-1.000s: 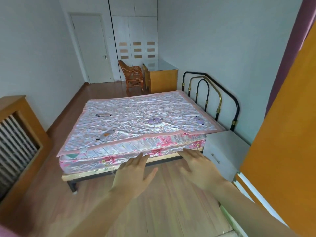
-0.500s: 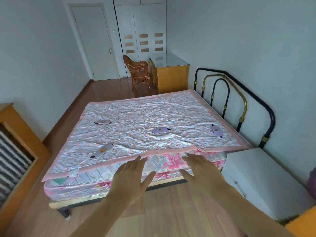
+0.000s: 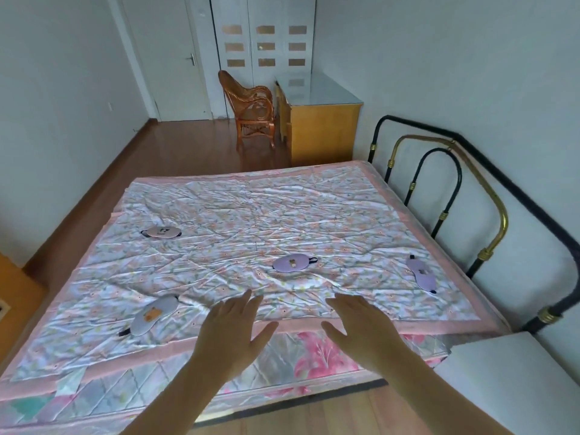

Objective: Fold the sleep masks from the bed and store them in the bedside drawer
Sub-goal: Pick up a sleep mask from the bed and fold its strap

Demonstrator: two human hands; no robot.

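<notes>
Over the near edge of the bed: I see both hands held palm-down, neither one touching a mask.
Left hand [image 3: 230, 335]: fingers straight and spread, holding nothing, above the pink border of the quilt [image 3: 282, 221].
Right hand [image 3: 361, 329]: fingers straight and relaxed, holding nothing, just right of the left one.
Grey mask [image 3: 153, 314]: lies flat near the front left, closest to my left hand, strap trailing toward the edge.
Purple mask, middle [image 3: 290, 264]: flat on the quilt, beyond both hands.
Purple mask, right [image 3: 421, 274]: flat near the headboard [image 3: 489, 196] side.
Pink mask [image 3: 163, 232]: far left, well apart from the hands.
Bedside cabinet [image 3: 518, 381]: white, at lower right beside the bed; I cannot see its drawer front.
</notes>
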